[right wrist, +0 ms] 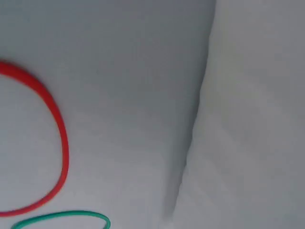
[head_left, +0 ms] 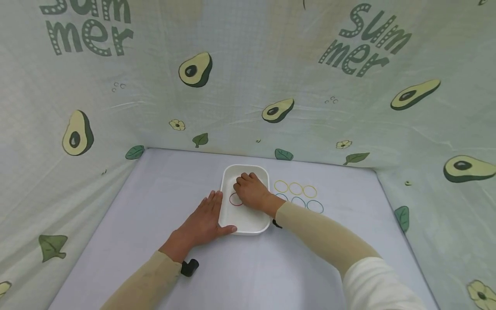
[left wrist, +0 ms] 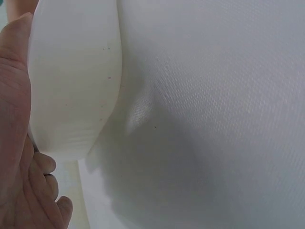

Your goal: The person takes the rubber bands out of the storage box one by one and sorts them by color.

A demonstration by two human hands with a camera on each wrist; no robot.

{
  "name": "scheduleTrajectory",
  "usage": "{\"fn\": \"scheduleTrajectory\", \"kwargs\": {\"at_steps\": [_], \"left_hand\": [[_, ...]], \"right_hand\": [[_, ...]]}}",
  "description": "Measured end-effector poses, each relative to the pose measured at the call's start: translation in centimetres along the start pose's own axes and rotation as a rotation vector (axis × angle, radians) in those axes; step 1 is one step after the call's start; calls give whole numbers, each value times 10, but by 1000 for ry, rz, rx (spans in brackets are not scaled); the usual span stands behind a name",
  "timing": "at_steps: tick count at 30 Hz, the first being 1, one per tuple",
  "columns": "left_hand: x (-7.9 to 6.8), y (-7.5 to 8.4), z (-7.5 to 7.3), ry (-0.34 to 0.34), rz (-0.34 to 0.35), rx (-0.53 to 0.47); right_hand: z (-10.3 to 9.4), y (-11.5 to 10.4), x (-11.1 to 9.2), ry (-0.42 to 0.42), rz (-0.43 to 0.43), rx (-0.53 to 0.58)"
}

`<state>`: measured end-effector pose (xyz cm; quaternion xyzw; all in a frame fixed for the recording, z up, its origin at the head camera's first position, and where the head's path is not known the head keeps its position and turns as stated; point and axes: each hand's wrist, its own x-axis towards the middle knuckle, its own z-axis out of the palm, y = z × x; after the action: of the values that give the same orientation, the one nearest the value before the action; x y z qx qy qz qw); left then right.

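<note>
A shallow white tray lies on the table. My left hand rests along its left side, fingers straight and thumb reaching over the near left corner; the left wrist view shows the palm against the tray wall. Inside the tray, my right hand reaches down with bent fingers, fingertips hidden beneath it. A red rubber band lies beside those fingers. In the right wrist view, the red band shows large, with part of a green band below it. I cannot tell whether the right fingers pinch anything.
Right of the tray lie three yellow bands in a row and three teal bands in front of them, partly covered by the right forearm. A patterned cloth wall rises behind the white table.
</note>
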<state>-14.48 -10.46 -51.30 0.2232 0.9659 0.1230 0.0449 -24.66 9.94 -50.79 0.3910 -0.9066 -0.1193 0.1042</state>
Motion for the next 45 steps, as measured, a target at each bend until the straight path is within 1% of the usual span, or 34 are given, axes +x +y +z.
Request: {"fn": "scheduleTrajectory", "kwargs": {"at_steps": [4,6,9,12,18,20,22,24,26,30,34,40,45], "left_hand": [[0,-2,2,5,2,-6],[0,-2,3,4,0,-7],[0,-2,4,-2,-4,-12],[0,-1,4,-3,-2,-22],[-1,-2,2,15,9,-33],[-1,-1,3,20,15,-35],[-1,-1,3,25,20,-37],[-1,0,3,26,20,-36],[-2,0,2,26,18,-39],[-3,1,-1,22,13,-23],[-3,3,-3,18,8,-26],[-2,1,-3,23,5,-23],[-2,1,-1,27,9,-22]], "right_hand": [[6,0,3,47,-14,98],[9,0,6,47,-34,145],[14,0,10,20,-61,180],[16,1,14,-9,-74,186],[12,2,17,-51,-46,211],[11,2,17,-92,-28,215],[11,2,16,-137,-18,190],[11,0,15,-165,-25,139],[12,-1,14,-167,-42,70],[10,-2,10,-105,-52,-41],[7,4,4,-42,-21,-89],[-4,15,-5,76,27,-116],[-17,25,-16,167,73,-144]]}}
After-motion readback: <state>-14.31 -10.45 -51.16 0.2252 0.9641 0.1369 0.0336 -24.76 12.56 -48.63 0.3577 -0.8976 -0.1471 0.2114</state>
